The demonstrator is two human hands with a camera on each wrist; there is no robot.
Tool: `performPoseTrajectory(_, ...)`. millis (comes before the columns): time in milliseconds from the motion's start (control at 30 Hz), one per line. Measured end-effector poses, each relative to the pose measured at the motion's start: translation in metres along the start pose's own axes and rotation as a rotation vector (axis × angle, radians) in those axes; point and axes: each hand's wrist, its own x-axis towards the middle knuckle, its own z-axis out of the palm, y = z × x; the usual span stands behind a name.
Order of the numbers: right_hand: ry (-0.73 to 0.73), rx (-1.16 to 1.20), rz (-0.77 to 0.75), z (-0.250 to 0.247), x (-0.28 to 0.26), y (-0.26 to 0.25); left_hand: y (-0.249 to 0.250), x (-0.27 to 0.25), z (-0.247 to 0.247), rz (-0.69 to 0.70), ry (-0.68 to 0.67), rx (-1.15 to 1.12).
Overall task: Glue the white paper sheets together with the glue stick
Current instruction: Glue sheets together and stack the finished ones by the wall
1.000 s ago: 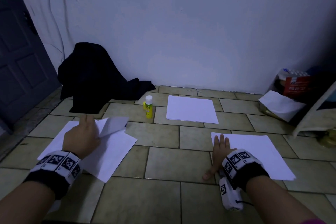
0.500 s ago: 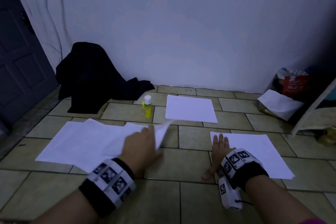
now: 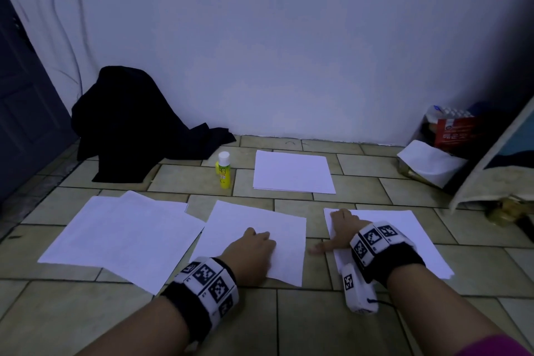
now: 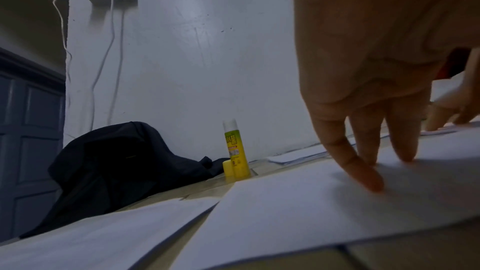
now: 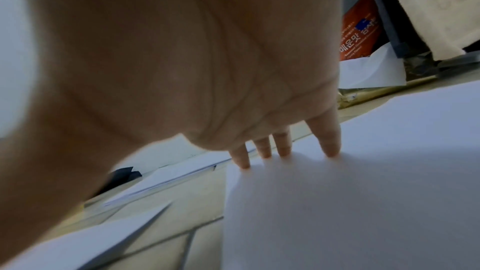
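Note:
A white sheet (image 3: pixel 277 228) lies flat on the tiled floor in the middle, and my left hand (image 3: pixel 254 248) rests on it with straight fingers (image 4: pixel 363 171) pressing down. My right hand (image 3: pixel 342 228) lies flat on another white sheet (image 3: pixel 404 228) to the right, its fingers (image 5: pixel 330 141) spread on the paper. A yellow glue stick (image 3: pixel 224 170) with a white cap stands upright behind, also seen in the left wrist view as the glue stick (image 4: pixel 235 149). Left of the middle sheet lies a pile of white sheets (image 3: pixel 115 234). Another stack of sheets (image 3: pixel 293 172) lies at the back.
A black cloth heap (image 3: pixel 130 124) sits against the white wall at the back left. A dark door (image 3: pixel 26 113) is at the far left. At the right are a red packet (image 3: pixel 453 130), a crumpled white paper (image 3: pixel 430 162) and a leaning board (image 3: pixel 497 159).
My left hand carried one sheet from the left pile rightwards and laid it flat in the middle of the floor. The right hand stayed pressed on its sheet.

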Motion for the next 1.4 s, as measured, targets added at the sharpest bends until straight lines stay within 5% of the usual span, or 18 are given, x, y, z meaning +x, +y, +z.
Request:
performPoseTrajectory(200,0.111,0.107,0.083,-0.013,0.000,-0.023,-0.013,-0.003,0.003,0.059,0.096,-0.111)
performPoseTrajectory(267,0.191,0.159,-0.032,-0.006,-0.005,-0.042,-0.017,-0.003,0.001,0.086,0.143,-0.162)
performPoseTrajectory(367,0.111,0.154,-0.289,0.011,-0.014,-0.067,-0.025,-0.007,-0.006,0.125,0.230,-0.186)
performPoseTrajectory(500,0.026,-0.004,-0.345,0.021,-0.016,-0.074,-0.059,-0.014,-0.017,0.010,0.316,-0.202)
performPoseTrajectory(800,0.012,0.035,-0.330,0.018,-0.014,-0.063,-0.129,-0.034,-0.027,-0.295,0.206,-0.082)
performPoseTrajectory(1400,0.012,0.095,-0.331,0.020,-0.013,-0.061,-0.131,-0.026,-0.016,-0.417,0.299,-0.011)
